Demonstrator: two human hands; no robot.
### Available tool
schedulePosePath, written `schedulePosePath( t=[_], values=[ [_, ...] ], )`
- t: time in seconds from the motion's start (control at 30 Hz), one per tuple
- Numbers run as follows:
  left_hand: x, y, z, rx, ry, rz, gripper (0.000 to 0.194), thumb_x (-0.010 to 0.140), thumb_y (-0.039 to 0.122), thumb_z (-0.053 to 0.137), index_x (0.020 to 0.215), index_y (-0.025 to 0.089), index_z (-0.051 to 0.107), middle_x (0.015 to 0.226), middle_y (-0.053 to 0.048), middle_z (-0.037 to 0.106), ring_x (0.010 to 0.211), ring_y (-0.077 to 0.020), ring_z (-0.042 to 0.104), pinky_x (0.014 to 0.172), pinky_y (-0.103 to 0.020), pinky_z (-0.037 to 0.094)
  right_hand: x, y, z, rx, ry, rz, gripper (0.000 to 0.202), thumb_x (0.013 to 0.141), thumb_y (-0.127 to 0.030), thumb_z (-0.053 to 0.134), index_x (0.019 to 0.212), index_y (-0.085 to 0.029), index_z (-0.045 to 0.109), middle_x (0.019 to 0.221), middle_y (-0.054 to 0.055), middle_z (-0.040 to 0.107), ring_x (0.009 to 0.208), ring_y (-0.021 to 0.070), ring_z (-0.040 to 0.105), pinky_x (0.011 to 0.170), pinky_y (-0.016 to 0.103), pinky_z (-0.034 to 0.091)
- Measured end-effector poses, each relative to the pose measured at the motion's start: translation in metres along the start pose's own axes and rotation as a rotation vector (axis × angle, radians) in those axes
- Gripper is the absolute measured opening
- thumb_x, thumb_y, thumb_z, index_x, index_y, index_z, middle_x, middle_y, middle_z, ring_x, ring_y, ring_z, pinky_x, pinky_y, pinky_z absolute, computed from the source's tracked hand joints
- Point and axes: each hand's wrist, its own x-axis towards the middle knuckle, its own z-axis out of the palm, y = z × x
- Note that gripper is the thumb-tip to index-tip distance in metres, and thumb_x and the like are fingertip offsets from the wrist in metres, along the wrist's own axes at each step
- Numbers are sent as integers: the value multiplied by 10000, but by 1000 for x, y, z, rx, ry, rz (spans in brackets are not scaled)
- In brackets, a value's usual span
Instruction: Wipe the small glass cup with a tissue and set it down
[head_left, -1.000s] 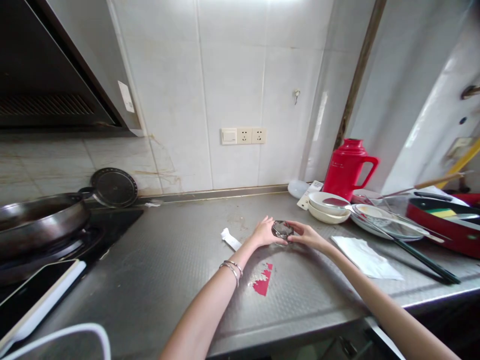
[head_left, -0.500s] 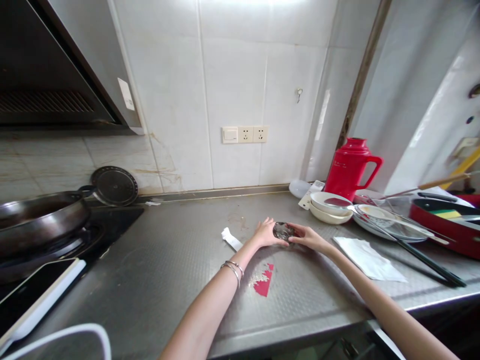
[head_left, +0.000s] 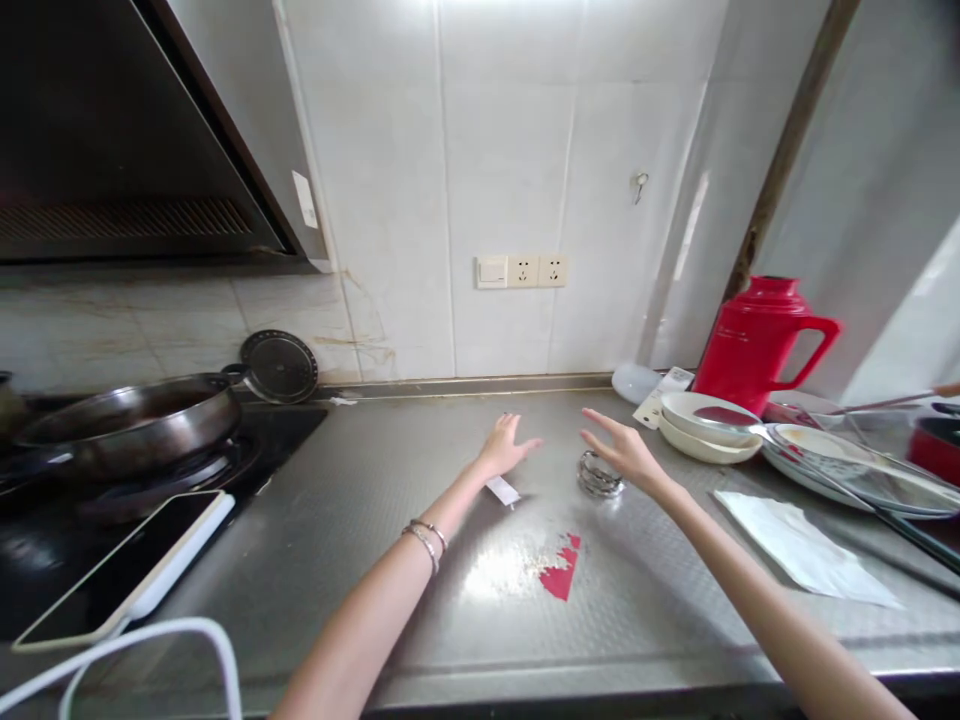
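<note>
A small round shiny metal object point(head_left: 599, 473) rests on the steel counter point(head_left: 390, 520). My right hand point(head_left: 626, 450) hovers just above and right of it, fingers spread, holding nothing. My left hand point(head_left: 505, 447) is raised to its left, also with fingers apart, over a small white paper scrap point(head_left: 502, 490). A red torn piece point(head_left: 561, 574) lies nearer to me beside a pale powdery patch point(head_left: 506, 568).
A dark pan point(head_left: 127, 423) sits on the stove at left, with a tablet point(head_left: 124, 567) and white cable point(head_left: 142, 642) in front. At right stand a red thermos jug point(head_left: 757, 335), stacked white bowls point(head_left: 705, 423), plates with utensils point(head_left: 847, 460) and a white napkin point(head_left: 802, 547).
Both hands have let go of the metal object and lifted away with fingers spread. The object now rests on the counter. The view has shifted to the left.
</note>
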Motion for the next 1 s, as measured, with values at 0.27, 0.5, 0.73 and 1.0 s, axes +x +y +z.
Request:
schedulePosePath(
  t=[0.27,0.5,0.73,1.0],
  values=[
    [-48,-90,-63,142,151,-228,422,956,338,320,1265,141,530,1352,-125,533,1322,-218,416,1113,-392,309,20,-46,93,-159,-268,-93,493,935,-322,339,1360,-96,448,1370,160,509,1321,258,420,1098,424,342],
    [-68,-113,-74,292,65,-278,415,952,259,273,1233,169,566,1358,-85,536,1336,-187,398,1126,-370,286,3,-48,141,-272,-360,6,470,936,-222,334,1335,5,437,1413,258,414,1363,316,333,1082,485,298],
    [-71,-108,-70,414,-96,-263,472,931,380,342,1343,184,466,1488,-113,356,1405,-276,258,1130,-460,227,0,-46,144,-342,-394,80,473,943,-239,328,1373,-60,414,1441,207,404,1363,293,334,1097,438,263],
    [-68,-108,-69,502,-143,-255,490,936,360,300,1358,161,449,1487,-140,349,1395,-284,280,1123,-466,237,2,-47,142,-352,-405,86,484,939,-234,324,1377,-47,412,1452,204,389,1363,298,333,1092,435,271]
  ],
)
